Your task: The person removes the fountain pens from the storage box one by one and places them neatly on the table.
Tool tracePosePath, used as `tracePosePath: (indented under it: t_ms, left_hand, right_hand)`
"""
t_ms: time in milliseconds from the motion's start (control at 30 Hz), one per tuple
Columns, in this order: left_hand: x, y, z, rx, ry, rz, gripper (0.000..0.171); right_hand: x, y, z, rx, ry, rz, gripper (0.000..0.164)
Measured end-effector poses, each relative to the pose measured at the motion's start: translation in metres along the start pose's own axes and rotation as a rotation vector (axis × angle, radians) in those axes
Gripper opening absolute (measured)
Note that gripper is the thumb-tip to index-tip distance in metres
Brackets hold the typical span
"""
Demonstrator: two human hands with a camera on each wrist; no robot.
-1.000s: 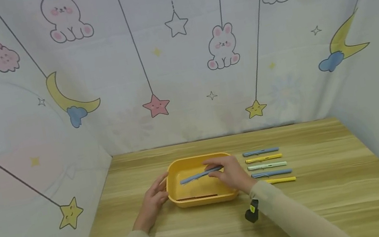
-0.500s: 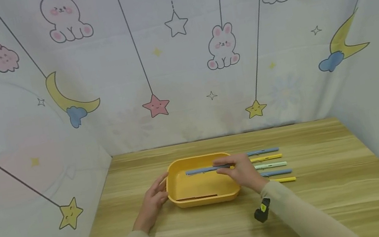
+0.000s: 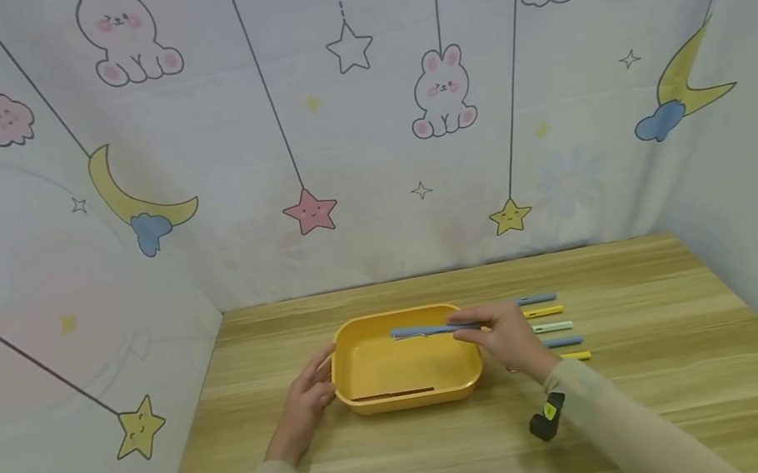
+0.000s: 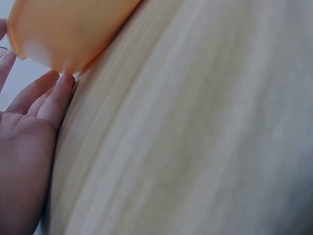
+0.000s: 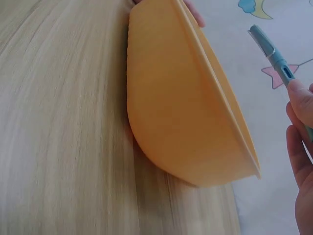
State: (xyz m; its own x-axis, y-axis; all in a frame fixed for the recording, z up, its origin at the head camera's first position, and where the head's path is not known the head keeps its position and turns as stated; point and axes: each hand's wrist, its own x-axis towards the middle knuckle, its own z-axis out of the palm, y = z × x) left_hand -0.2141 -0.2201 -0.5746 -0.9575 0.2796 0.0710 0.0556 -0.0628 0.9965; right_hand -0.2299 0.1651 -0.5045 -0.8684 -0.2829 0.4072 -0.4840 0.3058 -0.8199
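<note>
My right hand (image 3: pixel 507 336) pinches a blue capped pen (image 3: pixel 419 332) near one end, between thumb and fingers. It is held level above the right part of a yellow plastic basin (image 3: pixel 416 401), its clip end pointing left. In the right wrist view the same pen (image 5: pixel 274 56) shows its metal clip and small barrel window, beyond the basin's rim. My left hand (image 3: pixel 308 405) rests against the basin's left end. The left wrist view shows its fingertips (image 4: pixel 63 83) touching the outer wall, fingers nearly straight. A thin dark-red strip (image 3: pixel 392 395) shows inside along the basin's near wall.
Right of the basin, several pens lie in a row on the wooden table (image 3: pixel 405 469): blue (image 3: pixel 538 299), yellow (image 3: pixel 545 312), pale green (image 3: pixel 553 327), blue (image 3: pixel 565 341) and yellow (image 3: pixel 577 356). My right hand covers their left ends. A patterned curtain (image 3: pixel 365 154) encloses the table's back and sides.
My right hand has carried the blue pen rightward over the basin, and the pen has turned from tilted to nearly level. My left hand has stayed at the basin's left end.
</note>
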Motion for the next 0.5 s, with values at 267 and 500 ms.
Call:
tracePosePath:
  t_ms: [267,500]
  left_hand:
    - [-0.001,0.0,-0.001,-0.016,-0.005,0.012,0.067]
    - [0.0,-0.002,-0.001,-0.007,-0.001,0.006,0.066]
  right_hand:
    - [-0.008,0.003,-0.016,0.058,0.011,0.043,0.032]
    - [-0.018,0.005,-0.03,0.095,0.041,0.056,0.032]
